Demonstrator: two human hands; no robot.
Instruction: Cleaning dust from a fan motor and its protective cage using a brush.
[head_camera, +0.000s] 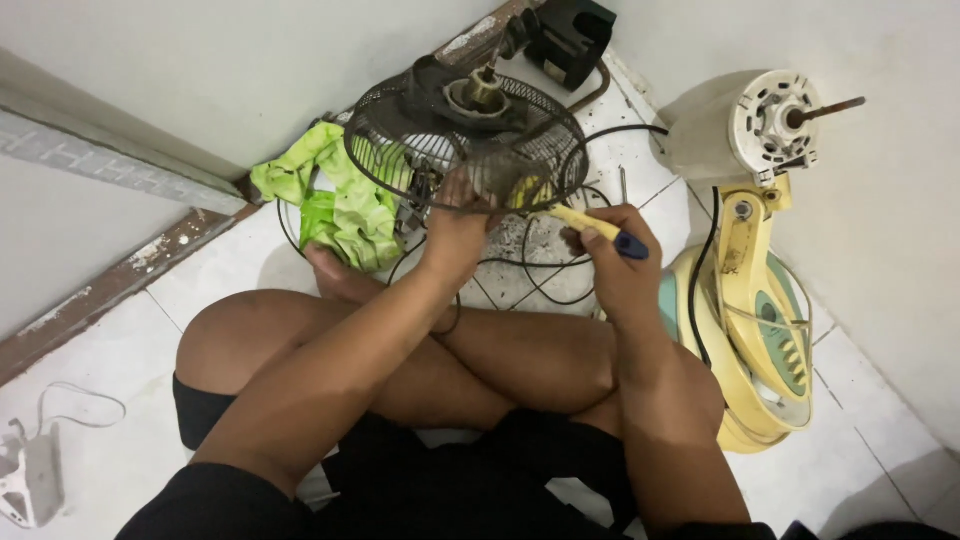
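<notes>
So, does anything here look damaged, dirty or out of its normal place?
Yes. The black fan grille held by the left hand is coated in dust. Beside it, the cream fan lies on the floor with its motor and bare shaft exposed. The right hand holds a yellow-handled screwdriver.

fan grille (400, 140): black (dusty) | screwdriver (600, 228): yellow, blue grip | cloth (345, 205): lime green | fan body (750, 330): cream, green panel

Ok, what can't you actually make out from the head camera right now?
- Screwdriver tip: hidden behind the dark fan guard mesh.
- Left hand fingertips: lost among the wires.
- Right hand palm: faces away.
- Cream fan base underside: hidden by its own body.
- White adapter: cut off by the left edge.
</notes>
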